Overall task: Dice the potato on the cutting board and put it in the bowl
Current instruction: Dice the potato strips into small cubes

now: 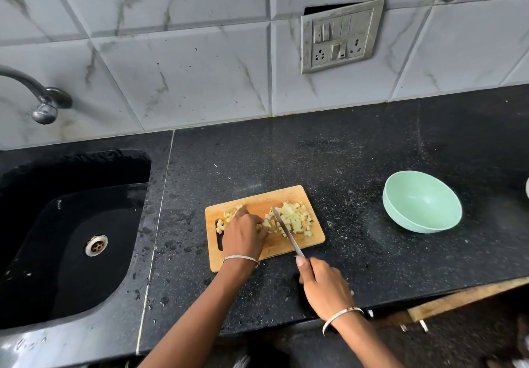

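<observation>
L hand (244, 233) on cutting board (274, 246), fingers curled down over diced potato (296, 220). R hand (323, 287) wrapped tight round knife (286, 231) handle, blade across dice pile. Mint bowl (422, 201) on tabletop (329, 152) right of board, well apart.

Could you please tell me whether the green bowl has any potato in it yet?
Empty: the bowl shows only bare green inside, and the diced potato lies on the cutting board.

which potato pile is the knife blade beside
The larger pile on the right of the cutting board, against the knife; the smaller pile lies by the left hand.
</observation>
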`<state>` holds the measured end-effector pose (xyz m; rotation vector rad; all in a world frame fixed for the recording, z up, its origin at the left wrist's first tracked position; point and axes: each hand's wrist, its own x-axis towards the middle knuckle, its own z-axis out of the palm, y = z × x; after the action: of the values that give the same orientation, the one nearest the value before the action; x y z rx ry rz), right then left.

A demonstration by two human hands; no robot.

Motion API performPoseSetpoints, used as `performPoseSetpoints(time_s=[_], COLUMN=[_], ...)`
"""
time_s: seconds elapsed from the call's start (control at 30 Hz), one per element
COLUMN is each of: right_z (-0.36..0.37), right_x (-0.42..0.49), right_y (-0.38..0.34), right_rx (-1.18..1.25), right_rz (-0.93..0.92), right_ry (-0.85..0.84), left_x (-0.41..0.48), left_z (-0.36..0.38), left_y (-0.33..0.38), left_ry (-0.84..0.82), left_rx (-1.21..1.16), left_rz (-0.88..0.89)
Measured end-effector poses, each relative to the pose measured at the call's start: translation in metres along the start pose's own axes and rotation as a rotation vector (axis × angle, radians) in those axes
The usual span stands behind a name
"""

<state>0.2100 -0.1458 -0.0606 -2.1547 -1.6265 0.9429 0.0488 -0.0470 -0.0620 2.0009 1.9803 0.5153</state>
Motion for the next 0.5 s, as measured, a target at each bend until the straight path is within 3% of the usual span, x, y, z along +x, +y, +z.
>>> performPoseSetpoints(time_s=[0.5], right_z=[0.007], right_x=[-0.003], right_y=[-0.023], right_rx=[-0.1], right_rz=[-0.005], right_ry=[-0.076], left_x=[0.003], left_z=[-0.005], left_y=[0.001], left_ry=[-0.019], left_rx=[-0.109], left_rz=[-0.068])
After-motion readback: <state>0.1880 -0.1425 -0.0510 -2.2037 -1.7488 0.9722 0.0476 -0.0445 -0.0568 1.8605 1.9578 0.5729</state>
